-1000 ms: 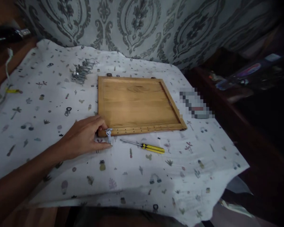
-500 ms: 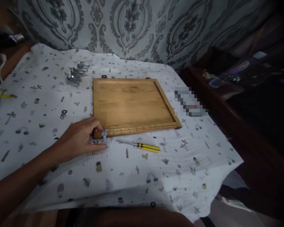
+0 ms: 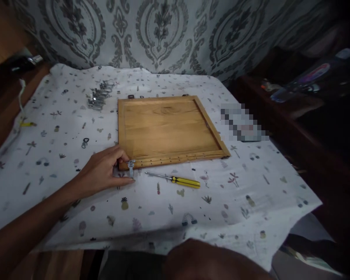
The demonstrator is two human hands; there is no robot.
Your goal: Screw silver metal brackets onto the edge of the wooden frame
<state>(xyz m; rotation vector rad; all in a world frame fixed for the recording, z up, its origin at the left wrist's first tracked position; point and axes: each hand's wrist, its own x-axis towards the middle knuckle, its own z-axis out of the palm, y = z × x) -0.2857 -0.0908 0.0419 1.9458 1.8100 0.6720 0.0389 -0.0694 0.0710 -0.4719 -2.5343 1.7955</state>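
My left hand (image 3: pixel 106 171) is at the near left corner of a shallow wooden frame with a solid panel (image 3: pixel 166 128). Its thumb and fingers are closed on a small grey metal fitting (image 3: pixel 131 166), which sits against the frame's near rail and points down towards me. Small dark holes run along that rail. Just in front of the rail lies a screwdriver (image 3: pixel 185 182) with a yellow and black handle, its tip towards the fitting. My right hand is out of view.
A cluster of similar metal fittings (image 3: pixel 100 95) lies at the back left of the printed white cloth (image 3: pixel 163 210). A pixelated flat object (image 3: pixel 245 124) is right of the frame. Beyond the table's right side is a plastic bottle (image 3: pixel 312 76). A bare limb (image 3: pixel 212 260) shows at the bottom edge.
The view has shifted slightly, and the bare limb at the bottom shows more. My left hand, the fitting, the frame and the screwdriver keep their places relative to each other.
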